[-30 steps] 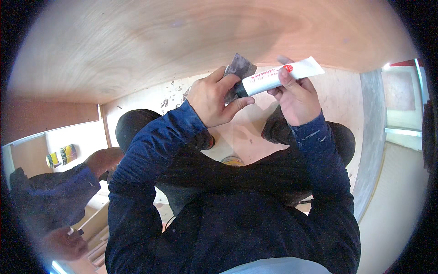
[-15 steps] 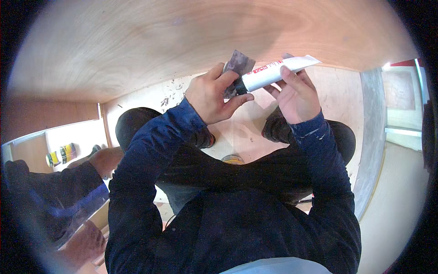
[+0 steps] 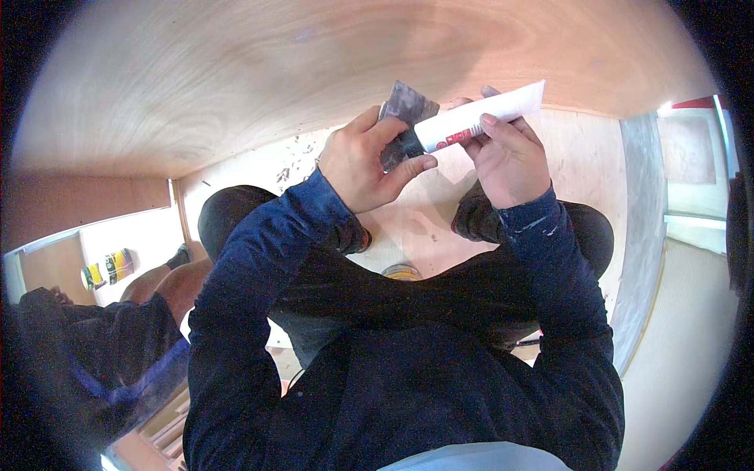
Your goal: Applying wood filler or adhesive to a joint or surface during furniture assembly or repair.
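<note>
My left hand (image 3: 357, 166) is closed around a grey, stained flat scraper blade (image 3: 409, 104), whose square end sticks up past the fingers. Its thumb and index finger also reach to the black cap (image 3: 411, 143) of a white tube (image 3: 503, 112) with red print. From the other side, my right hand (image 3: 512, 163) grips the tube, thumb on top and fingers underneath. The tube slants up to the right, its flat crimped end highest. Any handle on the scraper is hidden in my left hand.
A wood-grain panel (image 3: 259, 86) rises right in front of me. Between my feet and knees stands a round yellowish container (image 3: 401, 272), partly covered. Dark scraps (image 3: 294, 153) lie on the pale floor. Another person (image 3: 118, 337) is at the left, near yellow-and-black cans (image 3: 118, 265).
The tube has turned in my hands, so its print faces another way, and its crimped end points up more steeply. The scraper has shifted slightly. The person at the left has changed posture.
</note>
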Demonstrator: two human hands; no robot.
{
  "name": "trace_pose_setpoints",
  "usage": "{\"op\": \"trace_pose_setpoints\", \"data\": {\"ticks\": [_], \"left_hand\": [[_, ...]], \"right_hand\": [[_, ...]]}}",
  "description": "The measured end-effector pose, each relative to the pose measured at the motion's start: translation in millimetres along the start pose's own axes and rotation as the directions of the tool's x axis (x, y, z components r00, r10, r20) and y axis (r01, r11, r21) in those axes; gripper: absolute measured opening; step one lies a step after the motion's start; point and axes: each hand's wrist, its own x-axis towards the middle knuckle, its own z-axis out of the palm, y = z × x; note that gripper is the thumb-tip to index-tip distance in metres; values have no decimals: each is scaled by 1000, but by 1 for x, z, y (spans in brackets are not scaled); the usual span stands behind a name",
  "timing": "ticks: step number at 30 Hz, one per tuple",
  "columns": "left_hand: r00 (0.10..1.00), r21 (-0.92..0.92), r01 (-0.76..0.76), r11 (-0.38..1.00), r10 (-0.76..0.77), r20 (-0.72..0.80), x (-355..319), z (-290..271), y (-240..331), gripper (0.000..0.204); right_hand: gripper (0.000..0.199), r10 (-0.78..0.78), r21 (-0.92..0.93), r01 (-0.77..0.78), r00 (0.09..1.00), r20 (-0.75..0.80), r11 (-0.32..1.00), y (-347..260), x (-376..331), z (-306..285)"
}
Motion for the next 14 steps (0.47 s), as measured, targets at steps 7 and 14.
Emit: {"op": "trace_pose_setpoints", "data": {"ticks": [7, 14], "left_hand": [[1000, -23, 2, 1000, -2, 2, 0, 4, 1, 49], [1000, -7, -4, 1000, 4, 9, -1, 3, 5, 50]], "right_hand": [[33, 41, -65, -42, 999, -21, 997, 1, -3, -1], [41, 30, -25, -30, 1000, -6, 999, 2, -2, -10]]}}
